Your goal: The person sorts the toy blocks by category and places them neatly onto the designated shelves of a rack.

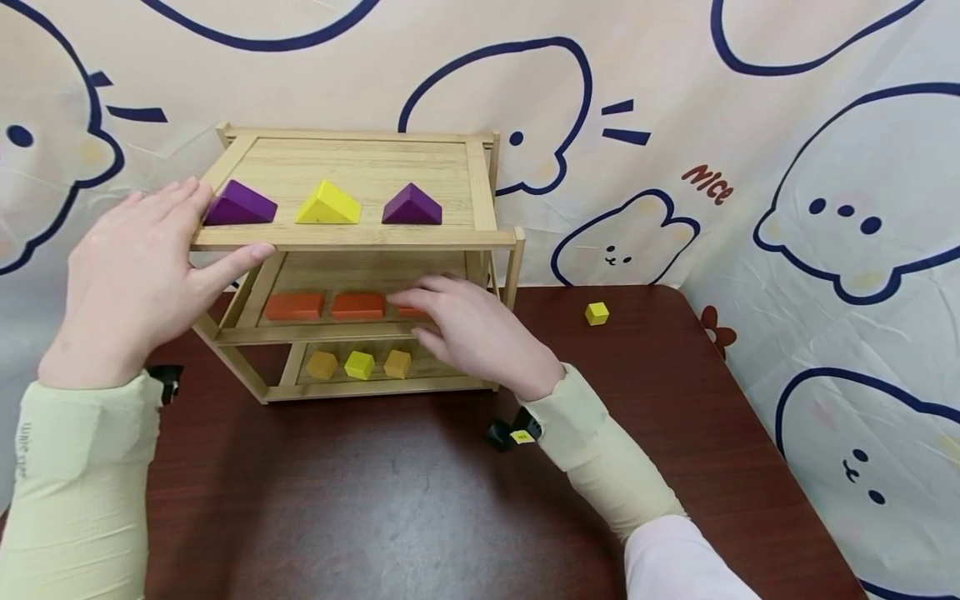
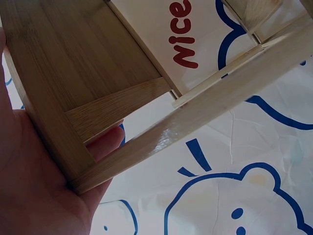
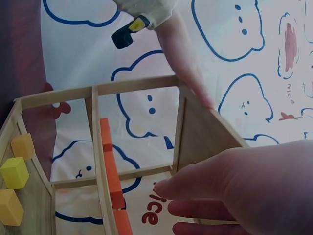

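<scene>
A three-tier wooden shelf (image 1: 352, 240) stands before me. My left hand (image 1: 138, 275) grips its upper left corner, thumb along the front rail and fingers over the side; the left wrist view shows that corner (image 2: 80, 176) against the palm. On the middle tier lie three orange-red blocks (image 1: 358, 307). My right hand (image 1: 480, 333) reaches in at the right end of this tier, partly covering the rightmost block (image 1: 411, 312). In the right wrist view its fingers are extended, with a gap between them and the orange-red blocks (image 3: 113, 178).
Along the top board sit two purple triangular blocks (image 1: 412, 206) with a yellow one (image 1: 328, 204) between them. The bottom tier bears two orange cubes (image 1: 322, 365) and a yellow cube (image 1: 359, 365). Another yellow cube (image 1: 597, 313) lies on the dark table (image 1: 360, 500), right of the shelf.
</scene>
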`<state>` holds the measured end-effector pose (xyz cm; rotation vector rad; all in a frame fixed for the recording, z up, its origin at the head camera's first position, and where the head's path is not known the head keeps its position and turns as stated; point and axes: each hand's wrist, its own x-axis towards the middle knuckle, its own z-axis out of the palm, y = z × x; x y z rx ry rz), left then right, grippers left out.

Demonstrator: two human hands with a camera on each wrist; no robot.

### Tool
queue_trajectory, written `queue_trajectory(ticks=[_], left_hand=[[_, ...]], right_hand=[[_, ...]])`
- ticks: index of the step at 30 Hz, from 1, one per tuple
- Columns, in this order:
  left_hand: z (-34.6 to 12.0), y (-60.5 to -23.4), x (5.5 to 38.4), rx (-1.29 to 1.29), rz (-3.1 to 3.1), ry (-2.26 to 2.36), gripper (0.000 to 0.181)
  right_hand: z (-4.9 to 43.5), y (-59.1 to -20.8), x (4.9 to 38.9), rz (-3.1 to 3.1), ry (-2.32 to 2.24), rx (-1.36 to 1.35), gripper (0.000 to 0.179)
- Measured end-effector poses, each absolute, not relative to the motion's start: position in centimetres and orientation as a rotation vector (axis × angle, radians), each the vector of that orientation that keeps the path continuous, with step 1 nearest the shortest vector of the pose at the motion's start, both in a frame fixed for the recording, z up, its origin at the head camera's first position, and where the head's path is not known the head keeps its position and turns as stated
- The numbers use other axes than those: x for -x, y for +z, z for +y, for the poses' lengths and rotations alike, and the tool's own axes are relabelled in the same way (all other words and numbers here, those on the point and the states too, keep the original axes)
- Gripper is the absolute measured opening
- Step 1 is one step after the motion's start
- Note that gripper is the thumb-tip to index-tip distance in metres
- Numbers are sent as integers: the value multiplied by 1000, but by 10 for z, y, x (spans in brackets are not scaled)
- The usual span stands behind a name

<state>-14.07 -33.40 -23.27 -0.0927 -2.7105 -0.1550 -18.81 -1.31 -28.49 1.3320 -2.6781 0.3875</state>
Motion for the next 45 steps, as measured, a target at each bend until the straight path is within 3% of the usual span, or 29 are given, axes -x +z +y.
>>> queue_trajectory(ticks=[27,45], left_hand=[[-334,-234,141,83,-2701,-158,95],[-333,-233,141,79,-2714,-164,95]], right_hand=[[25,-313,161,-2318,886,-1479,36],[46,-322,157,-2181,987,-1468,35]])
